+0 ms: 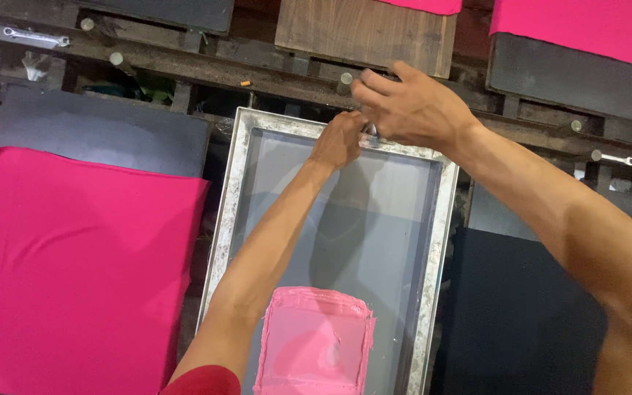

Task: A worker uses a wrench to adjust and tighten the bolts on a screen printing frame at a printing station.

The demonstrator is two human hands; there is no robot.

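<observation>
Both my left hand [339, 139] and right hand [407, 106] close on the far rail of the screen frame [224, 212], lying mid-bench. I judge its metal rails stiff and safe to grip, the mesh taut, fragile, slick with pink ink [314, 344]

Worn metal frame [230, 212], glossy pink ink [316, 340], matt pink cloth [74, 271].

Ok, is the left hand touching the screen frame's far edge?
Touching. The head view shows the left hand closed against the far rail of the metal screen frame, with no gap visible between them.
</observation>
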